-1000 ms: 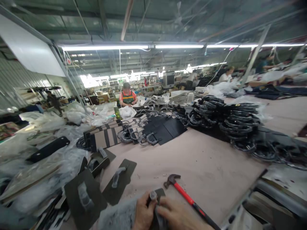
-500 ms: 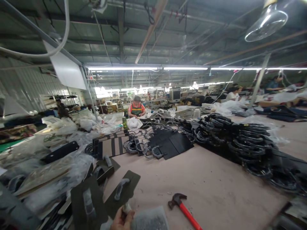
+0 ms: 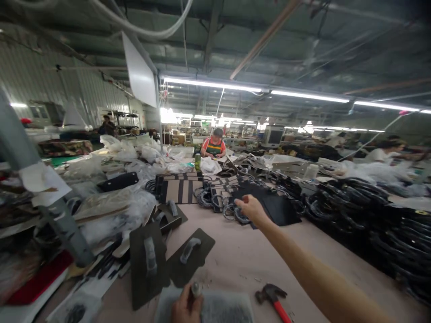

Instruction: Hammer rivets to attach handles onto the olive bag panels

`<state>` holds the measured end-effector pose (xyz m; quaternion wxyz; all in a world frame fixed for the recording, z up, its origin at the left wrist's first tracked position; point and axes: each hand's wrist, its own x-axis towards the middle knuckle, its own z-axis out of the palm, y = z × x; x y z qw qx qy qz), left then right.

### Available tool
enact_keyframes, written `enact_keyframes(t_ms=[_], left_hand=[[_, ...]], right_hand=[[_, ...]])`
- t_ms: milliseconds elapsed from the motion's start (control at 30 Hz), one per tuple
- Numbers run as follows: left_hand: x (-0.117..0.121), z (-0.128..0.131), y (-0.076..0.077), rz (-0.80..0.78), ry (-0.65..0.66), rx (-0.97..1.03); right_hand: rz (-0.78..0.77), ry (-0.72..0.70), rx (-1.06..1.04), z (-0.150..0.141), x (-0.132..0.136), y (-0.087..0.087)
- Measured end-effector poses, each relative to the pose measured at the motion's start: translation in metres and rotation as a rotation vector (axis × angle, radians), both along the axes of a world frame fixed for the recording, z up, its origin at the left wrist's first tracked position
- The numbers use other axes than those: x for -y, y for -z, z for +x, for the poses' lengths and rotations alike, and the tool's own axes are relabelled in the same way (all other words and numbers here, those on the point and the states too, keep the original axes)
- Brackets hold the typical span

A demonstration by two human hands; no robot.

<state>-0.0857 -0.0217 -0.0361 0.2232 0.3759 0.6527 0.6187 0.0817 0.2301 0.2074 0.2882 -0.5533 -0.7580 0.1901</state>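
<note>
Reaching right hand (image 3: 251,208): had parted from the left and extended over the black panels (image 3: 284,206), fingers loosely curled; grip and contact could not be told.
Left hand (image 3: 185,308): alone pinched the round-topped tool (image 3: 196,289) at the pale slab (image 3: 230,308).
Hammer (image 3: 270,294): lay beside the slab, untouched.
Olive panel (image 3: 205,240): lay handle-up beyond.

No texts, labels, brands, numbers or signs can be read — neither near the hands nor farther off.
</note>
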Motion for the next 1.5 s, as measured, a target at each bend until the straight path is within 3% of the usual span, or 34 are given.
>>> enact_keyframes(t_ms=[133, 200, 267, 367, 467, 567, 733, 867, 967, 1067, 1167, 1267, 1367, 1500], left_hand=[[0.009, -0.001, -0.022, -0.101, 0.124, -0.052], [0.010, -0.002, -0.026, -0.112, 0.147, -0.057], [0.010, -0.001, -0.025, -0.117, 0.157, -0.061], [0.010, 0.000, -0.023, -0.122, 0.163, -0.069], [0.010, 0.000, -0.022, -0.118, 0.165, -0.071], [0.010, 0.000, -0.024, -0.117, 0.164, -0.085], [0.009, -0.001, -0.023, -0.112, 0.153, -0.079], [0.006, -0.002, -0.021, -0.109, 0.114, -0.078], [0.003, -0.003, -0.020, -0.105, 0.081, -0.035], [0.004, -0.005, -0.018, -0.083, 0.092, 0.036], [0.005, -0.006, -0.022, -0.097, 0.148, 0.073], [0.001, 0.002, -0.036, -0.086, 0.236, 0.100], [-0.011, 0.026, -0.051, -0.036, 0.351, 0.136], [-0.031, 0.064, -0.048, -0.050, 0.477, 0.202]], right_hand=[[-0.145, -0.219, 0.159, -0.049, 0.045, 0.101], [-0.145, -0.379, 0.209, -0.075, 0.064, 0.129], [-0.047, -0.586, 0.332, -0.099, 0.078, 0.142], [0.106, -0.821, 0.658, -0.130, 0.088, 0.142], [0.105, -0.823, 0.812, -0.147, 0.085, 0.133], [0.099, -0.772, 0.844, -0.145, 0.078, 0.117], [0.106, -0.582, 0.824, -0.093, 0.079, 0.076], [0.062, -0.316, 0.737, -0.030, 0.117, 0.058], [-0.087, -0.215, 0.652, 0.011, 0.166, 0.073], [-0.234, -0.145, 0.539, 0.039, 0.217, 0.107], [-0.323, -0.097, 0.382, 0.050, 0.250, 0.139], [-0.343, -0.078, 0.298, 0.053, 0.262, 0.154], [-0.401, -0.100, 0.285, 0.053, 0.262, 0.157], [-0.435, -0.075, 0.208, 0.053, 0.262, 0.158]])
